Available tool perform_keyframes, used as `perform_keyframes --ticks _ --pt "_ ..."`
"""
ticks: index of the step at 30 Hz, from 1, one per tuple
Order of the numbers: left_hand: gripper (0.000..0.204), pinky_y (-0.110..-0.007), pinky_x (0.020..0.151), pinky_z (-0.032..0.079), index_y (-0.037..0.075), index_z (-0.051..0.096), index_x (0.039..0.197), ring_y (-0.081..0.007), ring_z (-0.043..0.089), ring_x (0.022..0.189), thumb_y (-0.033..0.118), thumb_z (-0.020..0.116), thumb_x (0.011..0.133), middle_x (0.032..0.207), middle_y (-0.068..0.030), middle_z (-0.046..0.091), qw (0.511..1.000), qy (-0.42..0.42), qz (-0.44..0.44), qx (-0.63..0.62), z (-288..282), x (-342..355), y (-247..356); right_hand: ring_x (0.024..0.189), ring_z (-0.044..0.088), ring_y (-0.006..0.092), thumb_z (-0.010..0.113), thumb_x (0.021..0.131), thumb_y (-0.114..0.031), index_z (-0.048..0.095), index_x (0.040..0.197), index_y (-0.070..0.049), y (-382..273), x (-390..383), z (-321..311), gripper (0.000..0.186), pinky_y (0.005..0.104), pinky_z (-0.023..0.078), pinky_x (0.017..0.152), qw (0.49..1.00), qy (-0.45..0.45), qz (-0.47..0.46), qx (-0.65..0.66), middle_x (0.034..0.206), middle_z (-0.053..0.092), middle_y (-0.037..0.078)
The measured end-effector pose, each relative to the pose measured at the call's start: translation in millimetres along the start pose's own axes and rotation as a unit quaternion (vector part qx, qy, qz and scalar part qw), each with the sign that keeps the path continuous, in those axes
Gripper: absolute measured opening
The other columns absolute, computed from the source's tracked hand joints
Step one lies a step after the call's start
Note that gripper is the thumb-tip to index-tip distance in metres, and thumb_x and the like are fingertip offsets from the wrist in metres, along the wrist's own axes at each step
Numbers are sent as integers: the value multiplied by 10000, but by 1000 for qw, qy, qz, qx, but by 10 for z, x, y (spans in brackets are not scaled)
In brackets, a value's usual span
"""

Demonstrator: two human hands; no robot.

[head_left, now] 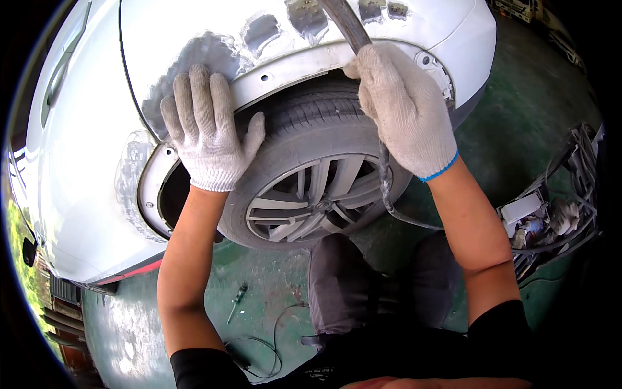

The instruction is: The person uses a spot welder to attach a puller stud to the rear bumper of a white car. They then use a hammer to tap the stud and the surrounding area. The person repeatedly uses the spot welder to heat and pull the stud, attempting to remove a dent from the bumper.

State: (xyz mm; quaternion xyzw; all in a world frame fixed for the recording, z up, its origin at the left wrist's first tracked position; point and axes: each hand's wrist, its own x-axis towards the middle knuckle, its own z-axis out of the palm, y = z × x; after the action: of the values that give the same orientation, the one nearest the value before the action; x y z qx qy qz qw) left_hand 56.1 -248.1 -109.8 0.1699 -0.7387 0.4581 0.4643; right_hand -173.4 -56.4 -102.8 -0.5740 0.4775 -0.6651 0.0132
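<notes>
Both my hands wear off-white knit gloves. My left hand (210, 133) lies flat, fingers spread, on a grey sanded patch (197, 55) of the white car's body panel (155, 26), at the wheel arch's left side. My right hand (405, 110) is wrapped round a dark, worn rod (346, 24) that slants up and left past the arch edge (295, 68). Below that hand a dark cable or hose (387, 188) hangs down in front of the wheel. Whether it joins the rod is hidden by the glove. More bare grey patches (260, 34) mark the panel above the arch.
The tyre (311, 142) and its spoked rim (317, 204) fill the arch in front of my knees (340, 279). A screwdriver (238, 301) and a thin looped cable (275, 353) lie on the green floor (136, 324). At right stands a cluttered holder (551, 214) of rags and dark strips.
</notes>
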Motion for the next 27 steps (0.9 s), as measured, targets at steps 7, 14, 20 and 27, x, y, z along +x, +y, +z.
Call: perform_keyframes --ticks 7,14,20,27 --pt "852 -634 1251 282 34 527 1555 -474 415 1529 449 798 863 1625 -245 482 1000 18 1 -14 55 -2 5 689 626 330 630 1118 -367 700 1028 -26 99 104 80 360 401 517 660 988 -38 -37 -143 729 603 152" --pt "913 -649 1288 217 -11 477 1586 -492 376 1555 477 798 885 1645 -285 448 1000 -8 -1 -6 33 -35 -10 658 615 326 573 1128 -461 696 1007 -15 55 116 122 478 418 508 650 994 -34 -31 -100 734 605 153" --pt "918 -642 1294 208 -15 464 1594 -489 365 1564 455 800 880 1659 -286 434 1000 -16 -8 -21 2 -34 3 642 596 329 555 1123 -529 697 1006 -27 26 49 132 534 425 508 656 997 3 -31 -66 717 586 176" --pt "910 -633 1278 246 -13 462 1584 -490 385 1547 436 804 870 1643 -284 450 1000 -16 -5 -24 -52 -13 -8 636 589 343 529 1123 -553 668 944 2 80 17 151 600 444 498 646 997 19 -12 -70 702 581 197"
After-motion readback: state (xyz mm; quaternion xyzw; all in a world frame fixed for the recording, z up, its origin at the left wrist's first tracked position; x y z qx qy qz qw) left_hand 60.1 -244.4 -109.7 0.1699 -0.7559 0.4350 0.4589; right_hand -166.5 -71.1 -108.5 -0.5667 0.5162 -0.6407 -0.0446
